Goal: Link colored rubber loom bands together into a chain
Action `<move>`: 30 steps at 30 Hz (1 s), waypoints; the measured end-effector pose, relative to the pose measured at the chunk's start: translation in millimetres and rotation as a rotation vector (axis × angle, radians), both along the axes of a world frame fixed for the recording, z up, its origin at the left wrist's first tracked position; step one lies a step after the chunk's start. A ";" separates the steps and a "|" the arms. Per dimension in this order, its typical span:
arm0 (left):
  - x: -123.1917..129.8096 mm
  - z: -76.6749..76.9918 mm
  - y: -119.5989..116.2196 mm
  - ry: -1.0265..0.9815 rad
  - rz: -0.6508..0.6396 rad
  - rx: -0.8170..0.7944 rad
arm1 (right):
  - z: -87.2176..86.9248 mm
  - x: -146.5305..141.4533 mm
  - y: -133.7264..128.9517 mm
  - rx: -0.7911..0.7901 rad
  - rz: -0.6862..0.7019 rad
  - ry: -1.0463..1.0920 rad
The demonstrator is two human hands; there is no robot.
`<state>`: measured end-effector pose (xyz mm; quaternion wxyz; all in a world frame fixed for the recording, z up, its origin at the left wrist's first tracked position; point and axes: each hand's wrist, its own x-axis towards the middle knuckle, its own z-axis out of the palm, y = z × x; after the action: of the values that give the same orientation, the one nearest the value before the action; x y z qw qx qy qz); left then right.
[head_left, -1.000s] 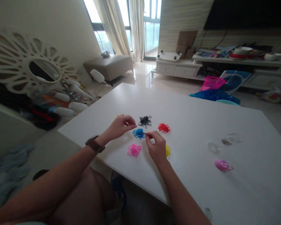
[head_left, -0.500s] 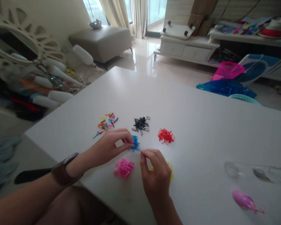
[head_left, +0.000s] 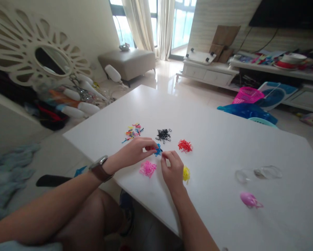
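Note:
My left hand [head_left: 142, 147], a watch on its wrist, reaches over the blue rubber bands [head_left: 158, 150] with thumb and fingertips pinched. Close on its right is my right hand [head_left: 173, 167], thumb and forefinger also together. A small dark bit of rubber band shows between the two hands' fingertips, partly hidden. Around the hands lie piles of pink rubber bands [head_left: 147, 168], yellow rubber bands [head_left: 186, 174], red rubber bands [head_left: 185, 146] and black rubber bands [head_left: 163, 135]. Mixed-colour linked bands [head_left: 133, 132] lie beyond my left hand.
On the right of the white table [head_left: 211, 212] are a clear glass bottle [head_left: 268, 172], lying on its side, and a pinkish-purple oval object [head_left: 249, 199] with a loop. Beyond the table stand a pink basket [head_left: 249, 95] and a grey ottoman [head_left: 130, 64].
The camera view has tilted up and shifted, so the table sits differently in frame. Both hands stay pinched by the blue pile, their fingertips closer together; a dark bit now shows between them.

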<state>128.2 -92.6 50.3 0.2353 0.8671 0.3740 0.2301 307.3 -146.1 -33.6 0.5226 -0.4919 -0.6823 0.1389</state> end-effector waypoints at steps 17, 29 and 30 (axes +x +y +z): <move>14.5 -10.3 25.2 0.017 -0.007 -0.039 | -1.7 -5.8 3.7 0.020 -0.031 0.075; 21.5 -63.5 92.0 0.035 0.257 -0.021 | -5.2 -8.5 2.3 -0.038 -0.043 0.042; 21.3 -62.9 91.9 0.007 0.272 -0.049 | -4.7 -8.6 2.4 -0.042 -0.038 0.045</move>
<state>149.5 -0.7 -12.7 0.2214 0.8032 0.4945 0.2477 298.7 -143.8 -38.3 0.5297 -0.5124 -0.6580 0.1544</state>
